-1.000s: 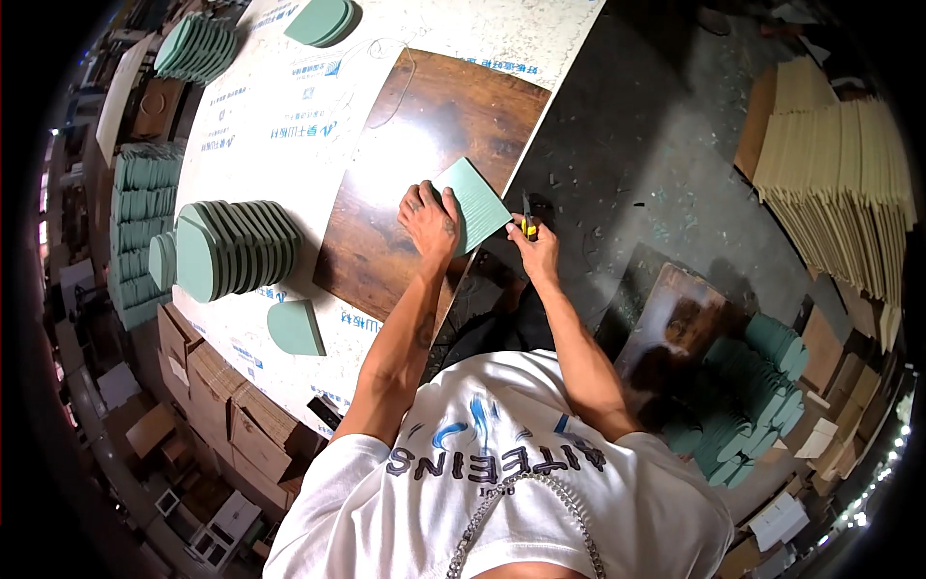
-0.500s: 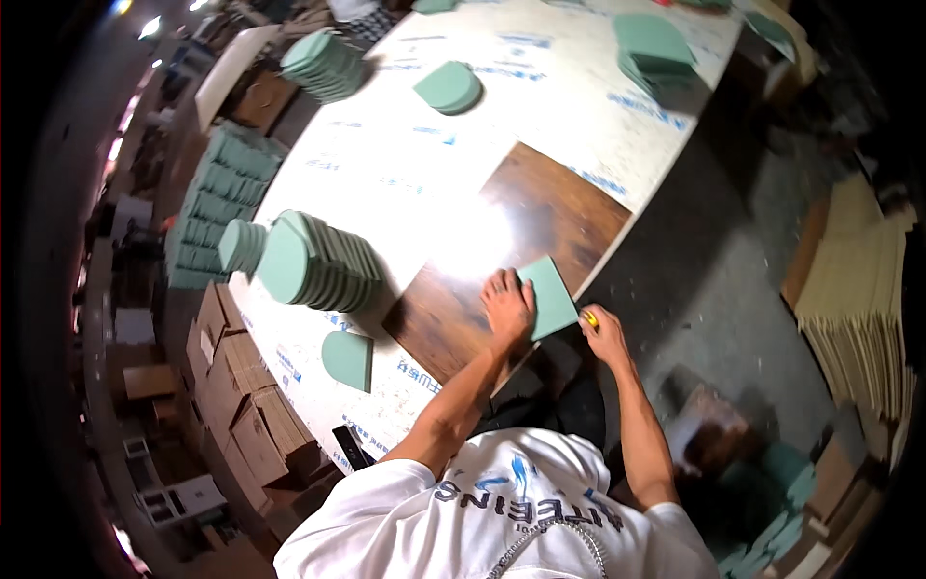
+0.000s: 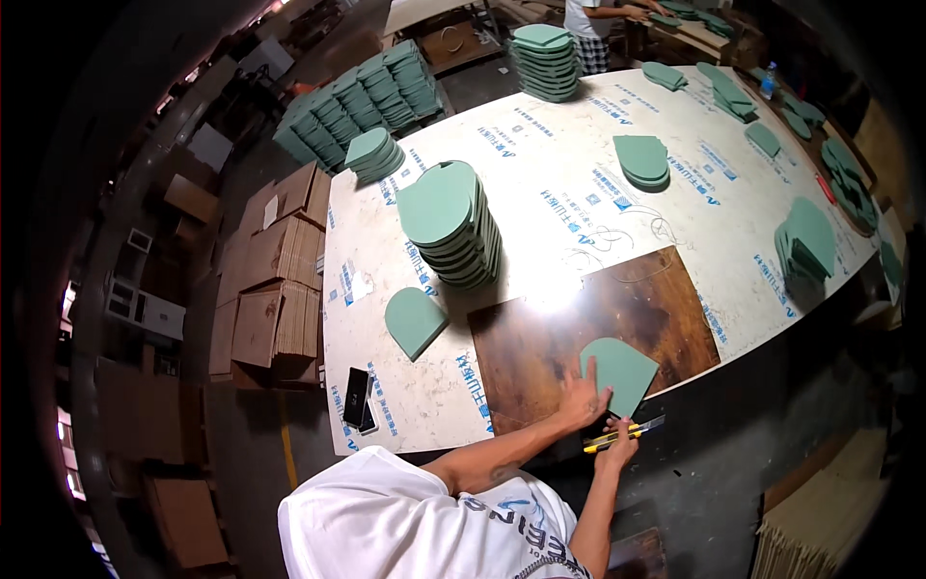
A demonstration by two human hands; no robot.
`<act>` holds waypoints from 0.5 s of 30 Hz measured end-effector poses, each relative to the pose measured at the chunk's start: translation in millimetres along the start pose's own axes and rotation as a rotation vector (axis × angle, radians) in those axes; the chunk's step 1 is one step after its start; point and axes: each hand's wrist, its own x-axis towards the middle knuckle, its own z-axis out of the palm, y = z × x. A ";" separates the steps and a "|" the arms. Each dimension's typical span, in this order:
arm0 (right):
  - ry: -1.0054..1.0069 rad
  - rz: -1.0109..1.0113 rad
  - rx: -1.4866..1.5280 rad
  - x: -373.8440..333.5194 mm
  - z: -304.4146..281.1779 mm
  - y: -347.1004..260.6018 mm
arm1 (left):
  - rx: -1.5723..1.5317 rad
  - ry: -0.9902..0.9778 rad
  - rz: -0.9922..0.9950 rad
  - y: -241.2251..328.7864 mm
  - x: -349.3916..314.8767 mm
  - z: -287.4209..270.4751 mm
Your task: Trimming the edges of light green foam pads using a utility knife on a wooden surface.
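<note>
A green panel (image 3: 622,372), rounded at its far side and square-cornered toward me, lies on a dark brown wooden board (image 3: 521,362). My left hand (image 3: 581,400) rests on the panel's left side with fingers spread, the index stretched over the green surface and the thumb apart. Just below the panel's near corner, my right hand (image 3: 622,446) is closed around a yellow utility knife (image 3: 600,444). The knife's blade points right, past the fingers. Part of the handle is hidden by that hand.
A tall stack of green panels (image 3: 449,227) stands left of the board, with a single panel (image 3: 415,321) nearer me. Phones (image 3: 358,398) lie by the table's left edge. More stacks (image 3: 547,63) stand at the back, where another person (image 3: 590,29) works. Flat cartons (image 3: 280,251) are piled at left.
My view has swung, so the table shows differently. The panel has been turned, its rounded side now facing away. My left hand's fingers are more spread, and the knife now shows clearly below the panel.
</note>
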 end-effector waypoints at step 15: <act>-0.084 0.210 0.125 -51.5 -18.7 -116.4 | 0.228 0.343 0.349 13.3 126.6 28.1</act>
